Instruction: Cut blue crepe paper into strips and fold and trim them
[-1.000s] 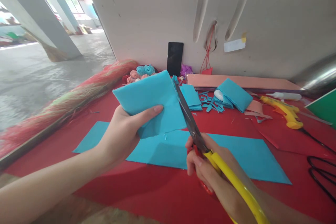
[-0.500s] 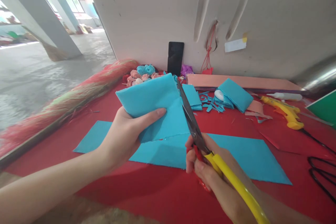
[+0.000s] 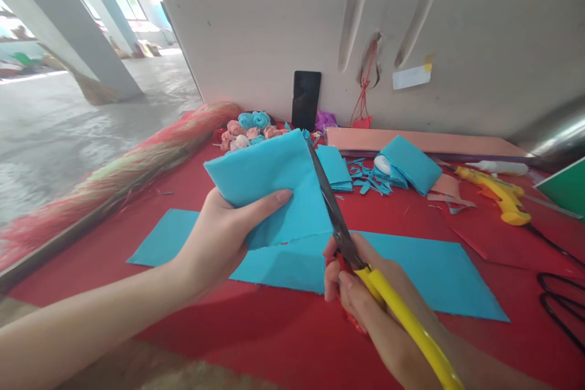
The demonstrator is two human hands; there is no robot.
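Observation:
A folded piece of blue crepe paper (image 3: 278, 170) is pinched in my left hand (image 3: 228, 225), thumb on top and the other fingers hidden beneath it. My right hand (image 3: 365, 292) is wrapped round the red and yellow handles of a pair of scissors (image 3: 340, 219). The dark blades lie along the right edge of the folded paper, nearly closed. Under both hands a long blue crepe paper strip (image 3: 425, 274) lies flat on the red tabletop (image 3: 192, 329).
Paper roses (image 3: 253, 122) and an upright phone (image 3: 306, 97) stand at the back. Blue scraps (image 3: 370, 180) and a folded blue stack (image 3: 411, 164) lie behind the scissors. A yellow glue gun (image 3: 498, 195) with a black cord is at right, a fringed red bundle (image 3: 128, 158) at left.
The folded paper and my left hand have shifted very slightly to the right. The scissors remain at the paper's right edge, with hardly any visible movement.

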